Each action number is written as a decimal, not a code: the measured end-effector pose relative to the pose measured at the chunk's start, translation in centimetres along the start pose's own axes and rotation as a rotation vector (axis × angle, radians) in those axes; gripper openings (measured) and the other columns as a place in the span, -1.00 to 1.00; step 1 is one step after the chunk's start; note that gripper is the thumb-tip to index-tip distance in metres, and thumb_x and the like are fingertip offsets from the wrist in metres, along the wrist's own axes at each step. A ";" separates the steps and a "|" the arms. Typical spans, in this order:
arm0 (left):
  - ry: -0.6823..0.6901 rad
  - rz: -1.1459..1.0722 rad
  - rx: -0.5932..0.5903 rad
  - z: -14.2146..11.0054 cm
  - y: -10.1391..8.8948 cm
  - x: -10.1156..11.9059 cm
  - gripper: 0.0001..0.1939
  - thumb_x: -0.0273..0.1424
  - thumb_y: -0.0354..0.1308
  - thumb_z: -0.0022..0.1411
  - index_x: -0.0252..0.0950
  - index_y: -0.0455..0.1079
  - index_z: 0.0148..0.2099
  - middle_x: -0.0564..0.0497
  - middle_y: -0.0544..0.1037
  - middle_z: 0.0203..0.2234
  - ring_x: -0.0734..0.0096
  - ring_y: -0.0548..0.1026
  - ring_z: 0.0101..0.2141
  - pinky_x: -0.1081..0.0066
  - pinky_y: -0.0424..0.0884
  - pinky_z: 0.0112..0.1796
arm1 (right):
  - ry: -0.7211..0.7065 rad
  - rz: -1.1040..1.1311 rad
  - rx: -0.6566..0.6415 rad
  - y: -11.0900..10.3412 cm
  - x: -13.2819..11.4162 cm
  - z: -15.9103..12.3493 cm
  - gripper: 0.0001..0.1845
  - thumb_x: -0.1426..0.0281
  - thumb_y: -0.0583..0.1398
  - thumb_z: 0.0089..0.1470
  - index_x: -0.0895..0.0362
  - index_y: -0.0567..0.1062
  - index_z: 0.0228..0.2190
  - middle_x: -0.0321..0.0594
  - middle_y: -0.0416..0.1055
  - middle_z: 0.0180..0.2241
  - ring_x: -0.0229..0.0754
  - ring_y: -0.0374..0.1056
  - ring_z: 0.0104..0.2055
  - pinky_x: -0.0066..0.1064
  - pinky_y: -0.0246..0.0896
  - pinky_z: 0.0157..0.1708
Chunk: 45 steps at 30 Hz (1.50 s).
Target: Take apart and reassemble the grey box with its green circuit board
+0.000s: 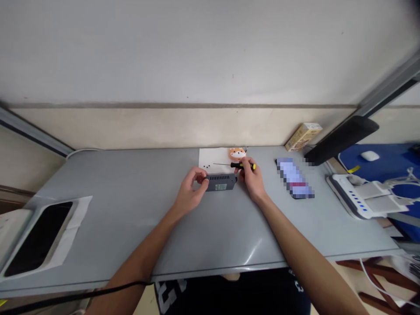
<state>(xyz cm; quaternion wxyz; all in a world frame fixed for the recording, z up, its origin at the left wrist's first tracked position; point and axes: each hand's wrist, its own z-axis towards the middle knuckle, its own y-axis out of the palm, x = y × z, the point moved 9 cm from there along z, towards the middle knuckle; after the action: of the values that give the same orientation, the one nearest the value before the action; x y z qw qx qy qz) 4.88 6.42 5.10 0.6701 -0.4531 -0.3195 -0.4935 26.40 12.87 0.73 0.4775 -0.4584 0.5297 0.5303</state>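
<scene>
My left hand pinches the left end of a flat dark grey metal box with a row of vent slots and a pale green label. The box is held tilted up above the grey table. In my right hand is a small screwdriver with a black and yellow handle, its thin shaft pointing left. The lower fingers of that hand are close to the box's right end; whether they touch it is unclear. Behind the box, several tiny black screws lie on a white sheet.
An orange animal-face item sits on the sheet by the wall. To the right are a phone, a yellow carton, a black post and a white charging station. A black-screened tablet lies at the left.
</scene>
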 end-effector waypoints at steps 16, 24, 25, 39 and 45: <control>0.364 0.404 0.056 -1.5 -0.7 2.6 -0.86 -0.54 0.10 0.37 -0.22 0.40 -0.09 -0.04 0.57 -0.14 0.33 0.52 -0.14 0.27 0.43 -0.06 | -0.059 -0.055 -0.099 0.7 -0.2 0.0 -0.52 -0.12 0.17 0.18 0.04 0.45 -0.21 -0.30 0.53 -0.42 -0.33 0.14 -0.60 -0.43 0.04 -0.57; 0.627 0.646 -0.033 0.1 1.3 6.8 -0.85 -0.58 0.14 0.27 -0.22 0.42 -0.18 -0.01 0.62 -0.21 0.31 0.56 -0.21 0.24 0.38 -0.13 | 0.049 0.353 0.058 -1.9 -0.3 1.0 -0.58 -0.03 0.24 0.16 0.09 0.46 -0.34 -0.34 0.41 -0.57 -0.38 -0.02 -0.64 -0.49 -0.19 -0.65; 0.670 0.659 -0.045 0.1 2.1 7.3 -0.86 -0.57 0.14 0.26 -0.22 0.42 -0.20 0.00 0.62 -0.25 0.33 0.56 -0.25 0.24 0.38 -0.16 | 0.074 0.413 0.075 -2.4 -0.2 1.1 -0.60 0.00 0.27 0.13 0.09 0.45 -0.37 -0.35 0.37 -0.60 -0.38 -0.02 -0.65 -0.50 -0.19 -0.66; 0.659 0.700 0.095 -1.3 4.5 7.0 -0.84 -0.51 0.27 0.27 -0.15 0.48 -0.14 0.11 0.68 -0.21 0.33 0.60 -0.20 0.16 0.25 0.00 | 0.148 0.657 0.037 -4.4 -0.5 1.5 -0.70 0.34 0.29 -0.11 0.08 0.22 -0.52 -0.41 0.18 -0.57 -0.42 -0.06 -0.67 -0.51 -0.28 -0.72; 0.621 0.694 0.068 -1.0 4.6 6.4 -0.83 -0.49 0.25 0.29 -0.12 0.49 -0.12 0.11 0.68 -0.19 0.28 0.59 -0.18 0.13 0.22 0.00 | 0.150 0.540 0.047 -4.3 -0.3 1.6 -0.71 0.28 0.25 -0.11 0.05 0.20 -0.53 -0.40 0.14 -0.59 -0.38 -0.11 -0.66 -0.44 -0.32 -0.71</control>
<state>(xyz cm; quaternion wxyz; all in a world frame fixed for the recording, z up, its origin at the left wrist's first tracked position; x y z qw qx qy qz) 11.19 3.54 8.95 0.8741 -0.3415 0.0505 -0.3419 30.73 14.38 0.52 0.2887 -0.3275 0.6788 0.5905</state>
